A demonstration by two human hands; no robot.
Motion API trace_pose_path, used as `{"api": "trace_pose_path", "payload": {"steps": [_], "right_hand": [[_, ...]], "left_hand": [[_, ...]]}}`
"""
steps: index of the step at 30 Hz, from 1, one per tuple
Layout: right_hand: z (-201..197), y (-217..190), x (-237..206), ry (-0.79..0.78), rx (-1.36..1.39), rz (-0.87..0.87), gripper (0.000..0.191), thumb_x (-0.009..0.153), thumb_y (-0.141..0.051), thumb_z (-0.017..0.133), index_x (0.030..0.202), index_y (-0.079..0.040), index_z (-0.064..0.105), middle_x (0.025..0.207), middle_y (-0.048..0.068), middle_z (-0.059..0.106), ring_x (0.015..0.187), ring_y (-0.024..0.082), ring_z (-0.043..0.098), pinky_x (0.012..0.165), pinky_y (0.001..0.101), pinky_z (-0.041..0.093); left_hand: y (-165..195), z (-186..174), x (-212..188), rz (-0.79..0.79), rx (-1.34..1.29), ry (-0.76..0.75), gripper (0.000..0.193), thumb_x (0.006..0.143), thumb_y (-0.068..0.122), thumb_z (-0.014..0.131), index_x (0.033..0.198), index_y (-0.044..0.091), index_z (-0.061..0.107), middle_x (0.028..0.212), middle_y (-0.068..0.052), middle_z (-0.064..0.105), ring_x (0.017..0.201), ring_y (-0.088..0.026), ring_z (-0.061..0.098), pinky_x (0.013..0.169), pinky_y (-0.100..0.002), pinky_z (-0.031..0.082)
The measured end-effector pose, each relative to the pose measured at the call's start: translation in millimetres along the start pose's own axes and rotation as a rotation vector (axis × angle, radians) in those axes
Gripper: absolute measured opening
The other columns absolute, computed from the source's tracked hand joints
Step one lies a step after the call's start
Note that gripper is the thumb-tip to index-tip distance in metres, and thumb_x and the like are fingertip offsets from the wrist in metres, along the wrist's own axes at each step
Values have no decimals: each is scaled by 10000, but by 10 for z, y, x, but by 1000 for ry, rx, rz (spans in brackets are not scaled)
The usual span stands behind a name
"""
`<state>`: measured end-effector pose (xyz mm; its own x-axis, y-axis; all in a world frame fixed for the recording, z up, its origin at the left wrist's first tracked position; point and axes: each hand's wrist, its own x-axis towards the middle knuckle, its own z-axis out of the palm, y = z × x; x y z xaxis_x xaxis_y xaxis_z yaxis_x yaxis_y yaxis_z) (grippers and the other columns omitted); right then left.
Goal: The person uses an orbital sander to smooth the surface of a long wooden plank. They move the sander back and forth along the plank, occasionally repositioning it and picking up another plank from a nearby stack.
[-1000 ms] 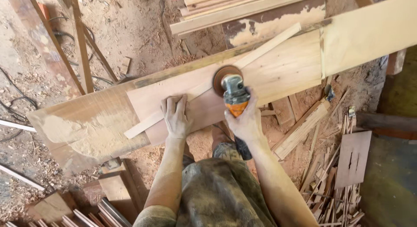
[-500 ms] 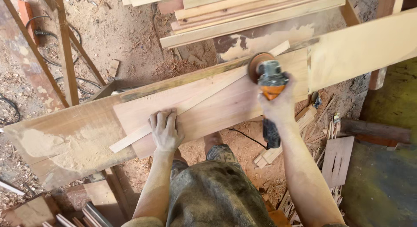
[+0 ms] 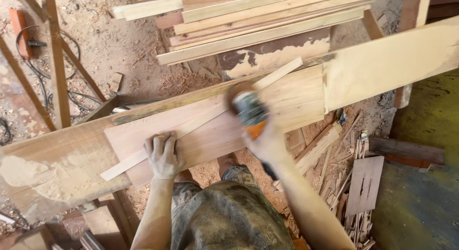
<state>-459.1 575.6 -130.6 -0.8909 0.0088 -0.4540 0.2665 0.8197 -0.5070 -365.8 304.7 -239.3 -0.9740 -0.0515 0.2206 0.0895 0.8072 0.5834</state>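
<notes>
The fingers [image 3: 165,146] of the left hand [image 3: 163,157] are lying spread and flat, gripping nothing. They are pressing down on a thin wooden strip [image 3: 201,121] and on the reddish board [image 3: 215,130] beneath it, so that both are being pinned against slipping. The strip is running diagonally across the board, from its lower left corner up to the right, where its far end is projecting past the upper edge.

The right hand [image 3: 267,142] is wrapped closed around the body of an orange and grey disc sander [image 3: 248,111]. Its individual fingers are blurred, but the grasp is plainly a full one. The tool's round pad is sitting flat on the board, just beside the strip — the flat attitude is keeping the whole disc in contact with the face. The blur suggests the tool is moving.

The board is lying lengthwise on a longer, paler plank [image 3: 382,68], which is serving as the bench and is carrying the work at about waist level. A heap of sawdust [image 3: 52,168] is resting on the plank's left end, near the pinning hand.

Beyond the plank, a stack of light battens [image 3: 267,16] is lying well apart from the tool. Offcuts [image 3: 354,183] are scattered on the floor at the right, and a dark cable [image 3: 43,78] is trailing across the dusty ground at the left, clear of the work.
</notes>
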Motion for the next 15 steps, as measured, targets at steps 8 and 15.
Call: {"api": "trace_pose_path", "payload": {"steps": [8,15], "right_hand": [[-542,231,408,108,126,202,960,801,-205,771,1537,-7,186,1254,248,606,1018,329,725,866,434,623],[-1381,943,460,472,196,133,1047,836,-164,870,1533,50,118,1360,180,480,1180,259,539,999,414,466]], "left_hand": [[121,-106,142,-43,11,-6,239,853,68,744,1083,4,736,1065,-112,634,1042,-334,572,952,-459,471],[243,-201,411,-111,73,-16,220,857,143,692,1062,62,697,1134,-122,624,1117,-333,558,980,-473,461]]}}
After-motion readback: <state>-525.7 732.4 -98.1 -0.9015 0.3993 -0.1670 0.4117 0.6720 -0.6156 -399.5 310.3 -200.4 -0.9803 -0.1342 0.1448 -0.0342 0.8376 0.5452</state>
